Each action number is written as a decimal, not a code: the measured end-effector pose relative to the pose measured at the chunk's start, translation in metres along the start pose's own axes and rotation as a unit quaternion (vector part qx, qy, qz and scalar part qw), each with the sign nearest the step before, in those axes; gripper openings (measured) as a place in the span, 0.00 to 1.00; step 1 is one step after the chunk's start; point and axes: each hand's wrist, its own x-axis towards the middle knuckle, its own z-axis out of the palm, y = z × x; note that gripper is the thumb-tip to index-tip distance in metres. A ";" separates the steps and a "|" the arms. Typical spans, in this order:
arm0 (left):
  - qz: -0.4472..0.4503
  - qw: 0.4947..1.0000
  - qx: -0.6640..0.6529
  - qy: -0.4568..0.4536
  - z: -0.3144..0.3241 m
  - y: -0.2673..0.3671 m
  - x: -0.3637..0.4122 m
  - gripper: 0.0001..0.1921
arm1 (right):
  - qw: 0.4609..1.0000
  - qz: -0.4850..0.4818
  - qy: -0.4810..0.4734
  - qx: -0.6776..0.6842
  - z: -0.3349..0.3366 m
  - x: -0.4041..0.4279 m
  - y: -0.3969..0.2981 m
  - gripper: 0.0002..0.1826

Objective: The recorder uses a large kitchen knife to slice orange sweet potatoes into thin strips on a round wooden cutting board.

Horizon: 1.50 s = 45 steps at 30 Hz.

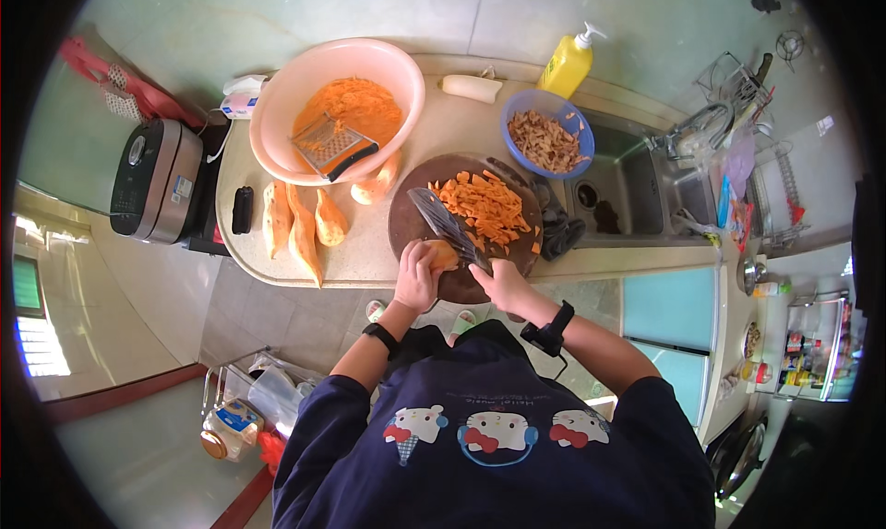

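Observation:
On a round wooden cutting board (408, 176), my left hand (417, 277) grips a peeled piece of sweet potato (443, 254) near the front edge. My right hand (504, 287) is closed on the handle of a kitchen knife (446, 224), whose wide dark blade points up and left beside the piece. Cut orange sweet potato pieces (484, 204) are heaped on the board behind the blade. Several whole peeled sweet potatoes (302, 231) lie on the counter to the left, and another (376, 183) rests by the basin.
A pink basin (266, 138) holds orange shreds and a grater (333, 147). A blue bowl (512, 152) of peelings stands by the sink (626, 183). Behind are a white radish piece (471, 88) and a yellow pump bottle (566, 65). A dark cloth (562, 231) lies right of the board.

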 end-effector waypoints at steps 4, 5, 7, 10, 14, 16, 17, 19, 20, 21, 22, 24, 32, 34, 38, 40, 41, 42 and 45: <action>0.002 1.000 0.003 -0.001 -0.001 0.000 0.001 0.23 | 0.992 -0.089 0.078 0.046 0.018 0.001 0.020 0.19; 0.002 1.000 0.006 -0.001 -0.001 0.000 0.001 0.23 | 0.992 -0.089 0.078 0.045 0.017 0.004 0.025 0.19; -0.003 1.000 0.006 0.000 -0.002 0.002 0.002 0.23 | 0.998 -0.023 0.013 0.065 0.010 0.006 0.015 0.19; -0.011 1.000 0.006 0.003 0.000 0.001 0.003 0.23 | 0.986 0.112 -0.074 0.098 -0.007 0.011 -0.006 0.19; -0.001 1.000 0.002 0.012 0.001 0.001 0.002 0.23 | 0.999 0.020 -0.025 0.030 0.003 0.016 0.017 0.20; -0.001 1.000 0.001 0.009 0.000 0.001 0.002 0.23 | 0.996 -0.069 0.043 0.048 0.016 0.004 0.020 0.20; 0.001 1.000 -0.001 0.006 -0.001 0.002 0.003 0.23 | 0.990 -0.103 0.074 0.058 0.021 0.005 0.027 0.19; -0.001 1.000 -0.005 0.003 -0.002 0.002 0.004 0.23 | 0.995 -0.066 0.043 0.068 0.017 0.006 0.024 0.19; -0.002 1.000 -0.008 0.001 -0.002 0.002 0.004 0.23 | 0.997 -0.028 0.012 0.077 0.014 0.008 0.022 0.19; -0.001 1.000 -0.009 0.000 -0.002 0.001 0.005 0.23 | 0.996 -0.028 0.014 0.078 0.007 0.010 0.012 0.19; -0.010 1.000 -0.003 0.001 -0.002 0.001 0.004 0.22 | 0.994 0.051 -0.032 0.089 -0.001 0.011 -0.001 0.18; -0.017 1.000 0.002 0.001 -0.001 0.001 0.003 0.22 | 0.985 0.123 -0.086 0.082 -0.008 0.014 -0.009 0.19; 0.004 1.000 -0.010 0.008 -0.001 0.001 0.003 0.21 | 0.999 -0.012 0.040 0.031 0.021 0.006 0.022 0.25; 0.000 1.000 -0.009 0.009 0.000 0.000 0.003 0.21 | 0.998 -0.016 0.054 0.037 0.023 0.010 0.026 0.24; -0.027 1.000 -0.009 0.001 -0.002 0.003 0.005 0.22 | 0.992 0.057 -0.028 0.107 0.006 0.012 0.003 0.20; -0.019 1.000 -0.005 0.006 -0.002 0.001 0.003 0.22 | 0.982 0.135 -0.114 0.068 -0.005 0.025 -0.012 0.22; -0.011 1.000 -0.001 0.012 -0.002 0.000 0.001 0.22 | 0.982 0.135 -0.116 0.069 0.000 0.024 -0.008 0.22; -0.012 1.000 0.000 0.014 -0.003 0.000 0.002 0.22 | 0.991 0.099 -0.080 0.046 0.008 0.023 -0.002 0.23; -0.001 1.000 -0.009 0.011 -0.001 0.002 -0.001 0.22 | 1.000 0.008 0.005 -0.007 0.036 0.020 0.034 0.23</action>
